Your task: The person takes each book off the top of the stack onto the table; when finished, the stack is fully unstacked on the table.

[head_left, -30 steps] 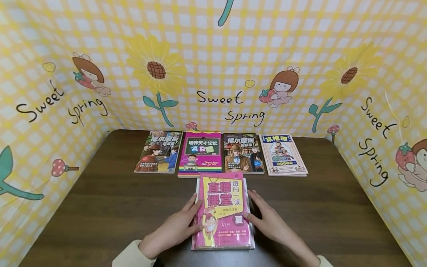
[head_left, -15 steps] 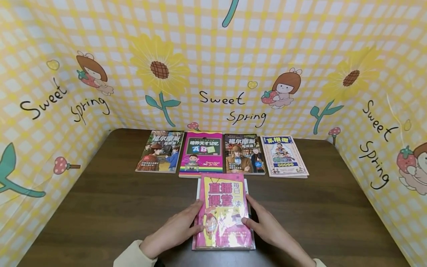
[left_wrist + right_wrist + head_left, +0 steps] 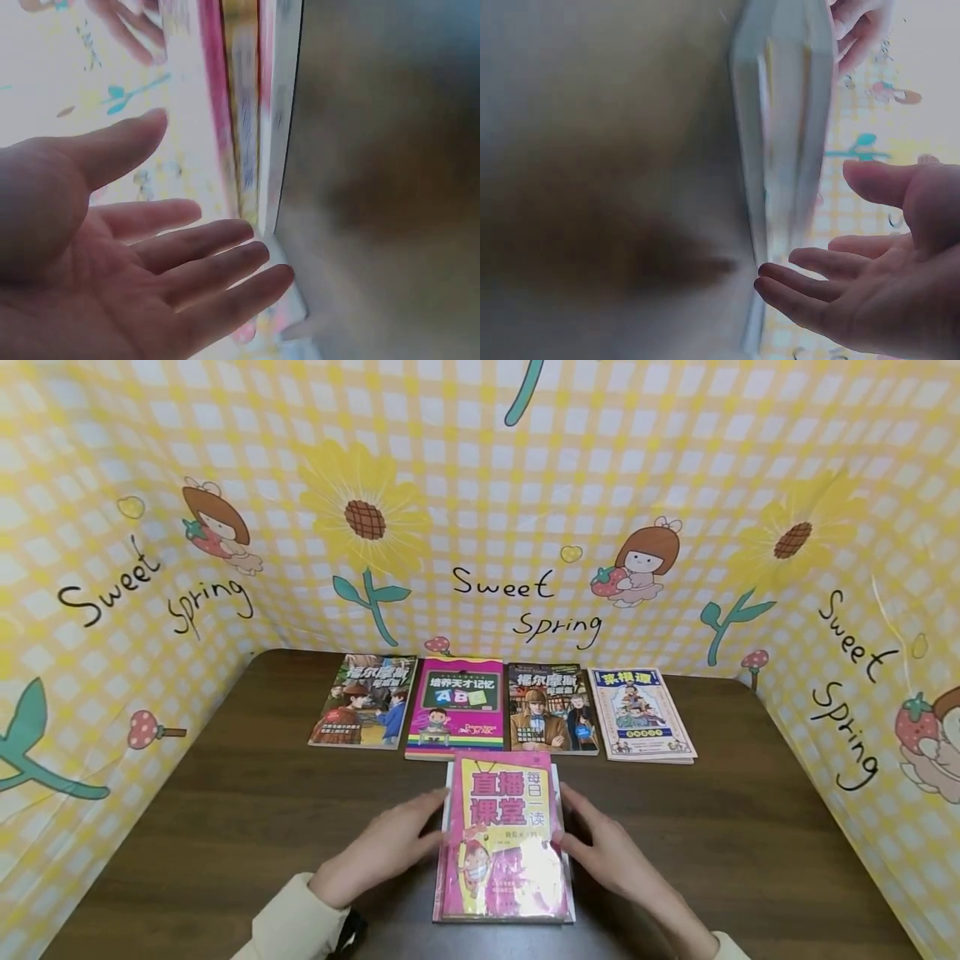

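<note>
A stack of books lies near the front of the table, with a glossy pink and yellow book [image 3: 498, 810] on top. Glare washes out the lower part of its cover. My left hand [image 3: 382, 847] is at the stack's left side, fingers extended; the left wrist view shows its palm facing the coloured spines [image 3: 244, 112]. On the opposite side, my right hand [image 3: 611, 852] has its fingertips close to the stack's edge. In the right wrist view, its loosely straight fingers [image 3: 802, 296] lie beside the pale page edges [image 3: 784, 135]. Neither hand curls round a book.
Behind the stack, a row holds a comic-style book [image 3: 362, 702], a pink ABC book [image 3: 455, 735], a detective book [image 3: 553, 710] and a white-bordered book [image 3: 642, 714]. The brown wooden table [image 3: 247, 810] is enclosed by yellow checked cloth [image 3: 480, 485] at back and sides.
Both thumbs have come off the top cover toward the stack's edges, and the left hand has shifted slightly outward. The stack stays in place while the head view shifts a little.
</note>
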Available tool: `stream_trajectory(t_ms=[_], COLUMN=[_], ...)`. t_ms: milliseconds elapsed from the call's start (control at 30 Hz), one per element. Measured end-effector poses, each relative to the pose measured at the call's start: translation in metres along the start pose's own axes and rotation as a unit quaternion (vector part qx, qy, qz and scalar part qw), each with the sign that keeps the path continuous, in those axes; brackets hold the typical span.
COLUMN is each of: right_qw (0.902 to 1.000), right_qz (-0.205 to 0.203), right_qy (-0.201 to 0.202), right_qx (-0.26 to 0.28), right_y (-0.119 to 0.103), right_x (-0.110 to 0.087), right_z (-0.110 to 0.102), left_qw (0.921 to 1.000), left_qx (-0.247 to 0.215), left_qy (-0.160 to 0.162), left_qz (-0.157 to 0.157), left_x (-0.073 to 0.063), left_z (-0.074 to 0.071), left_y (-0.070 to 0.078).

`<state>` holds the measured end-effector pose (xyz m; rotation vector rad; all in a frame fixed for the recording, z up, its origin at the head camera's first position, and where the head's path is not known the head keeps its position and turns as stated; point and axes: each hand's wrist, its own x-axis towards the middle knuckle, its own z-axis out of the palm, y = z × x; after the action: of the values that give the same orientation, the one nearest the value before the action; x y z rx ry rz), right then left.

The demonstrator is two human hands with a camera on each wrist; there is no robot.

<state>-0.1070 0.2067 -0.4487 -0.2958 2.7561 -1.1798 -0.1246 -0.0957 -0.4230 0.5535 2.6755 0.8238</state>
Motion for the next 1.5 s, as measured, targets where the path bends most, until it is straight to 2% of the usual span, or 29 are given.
stream_trajectory(t_ms=[67,133,233,300,333,433,500,600,700,767,867,933,1033,1133,1233,1333,1500], right_qw=[0.9999,0.9989,0.9924,0.9867,0.9838,0.9788,0.9760,0.9731,0.9717,0.9706,0.9721,0.9749,0.9841,0.9924,0.9952,0.9959,0.9978], right_qz=[-0.008,-0.030,-0.059,-0.058,-0.052,-0.033,-0.029,-0.018,0.007,0.018,0.013,-0.006,-0.034,-0.033,0.005,0.025,0.014], right_qy=[0.009,0.021,0.049,0.060,0.061,0.050,0.049,0.049,0.031,0.022,0.019,0.024,0.012,-0.029,-0.060,-0.049,-0.023], right_qx=[-0.007,-0.029,-0.096,-0.140,-0.160,-0.196,-0.210,-0.225,-0.234,-0.239,-0.234,-0.221,-0.174,-0.115,-0.077,-0.072,-0.061], right_y=[0.001,0.003,0.007,0.008,0.008,0.006,0.003,0.000,0.001,0.003,0.004,0.001,-0.005,-0.008,-0.010,-0.009,-0.005], right_x=[0.003,0.011,0.026,0.036,0.039,0.048,0.056,0.072,0.084,0.086,0.080,0.072,0.054,0.034,0.019,0.014,0.012], right_z=[-0.008,-0.018,-0.034,-0.044,-0.048,-0.059,-0.066,-0.078,-0.085,-0.085,-0.078,-0.070,-0.054,-0.033,-0.011,0.005,0.018], left_qw=[0.9993,0.9965,0.9842,0.9745,0.9715,0.9708,0.9701,0.9662,0.9665,0.9687,0.9699,0.9699,0.9718,0.9804,0.9892,0.9945,0.9974], left_qx=[0.022,0.058,0.126,0.162,0.173,0.188,0.199,0.215,0.217,0.214,0.214,0.214,0.202,0.169,0.126,0.085,0.052], left_qy=[0.030,0.061,0.117,0.142,0.146,0.128,0.121,0.132,0.130,0.120,0.111,0.112,0.114,0.078,0.023,-0.011,-0.028], left_qz=[-0.003,0.008,0.044,0.062,0.070,0.076,0.068,0.054,0.045,0.042,0.032,0.030,0.042,0.064,0.072,0.060,0.040], left_x=[0.005,0.012,0.027,0.038,0.044,0.060,0.070,0.084,0.091,0.093,0.089,0.083,0.070,0.051,0.028,0.013,0.008], left_z=[-0.009,-0.018,-0.032,-0.039,-0.042,-0.051,-0.058,-0.073,-0.083,-0.084,-0.080,-0.075,-0.060,-0.036,-0.013,0.002,0.013], left_y=[-0.001,-0.004,-0.011,-0.016,-0.018,-0.021,-0.022,-0.022,-0.021,-0.021,-0.021,-0.022,-0.022,-0.019,-0.017,-0.012,-0.007])
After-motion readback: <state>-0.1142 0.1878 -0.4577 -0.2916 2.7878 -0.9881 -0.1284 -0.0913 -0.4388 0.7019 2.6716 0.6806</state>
